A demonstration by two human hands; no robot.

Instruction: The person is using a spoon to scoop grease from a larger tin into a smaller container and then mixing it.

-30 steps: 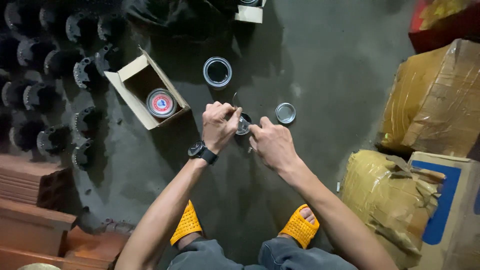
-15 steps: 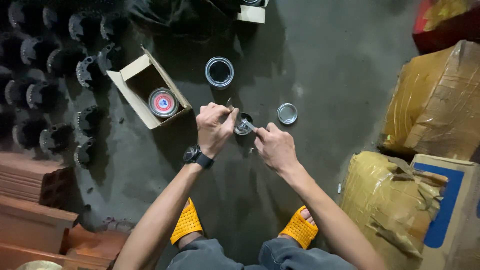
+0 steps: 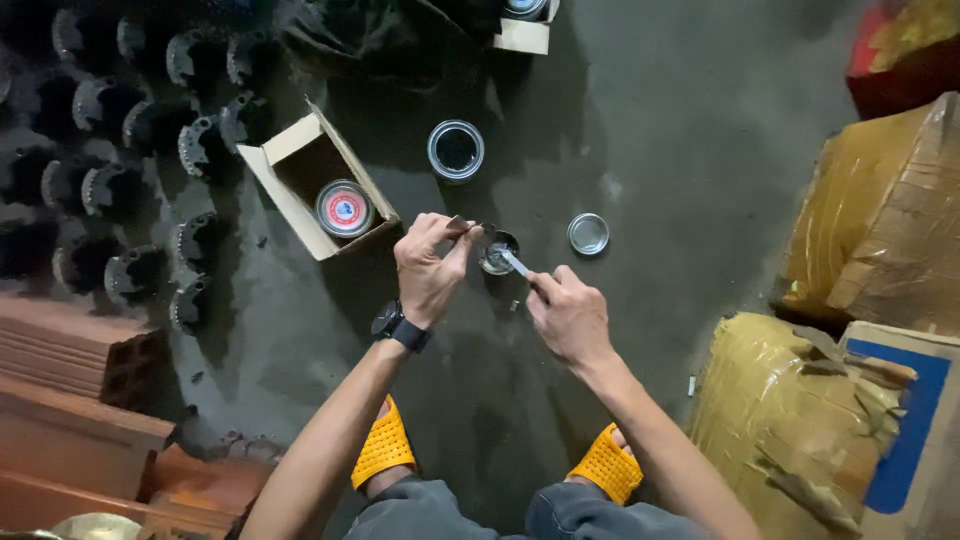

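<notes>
I squat over a dark concrete floor. My left hand point(image 3: 432, 268), with a black watch on its wrist, pinches a small dark piece between thumb and fingertips just above a small open tin point(image 3: 497, 252). My right hand point(image 3: 568, 315) grips a thin flat metal tool point(image 3: 514, 263) whose tip reaches into that tin. A loose round metal lid point(image 3: 588, 234) lies on the floor to the right of the tin. A larger open tin point(image 3: 456, 151) stands further away.
An open cardboard box point(image 3: 300, 190) holding a sealed tin with a red label point(image 3: 344, 209) lies at the left. Rows of black toothed parts point(image 3: 130, 190) fill the far left. Bricks point(image 3: 80, 400) lie at lower left, taped cartons point(image 3: 880, 220) on the right.
My left hand has lifted slightly and now pinches the small piece over the tin. My right hand has shifted a little lower with the tool still in the tin.
</notes>
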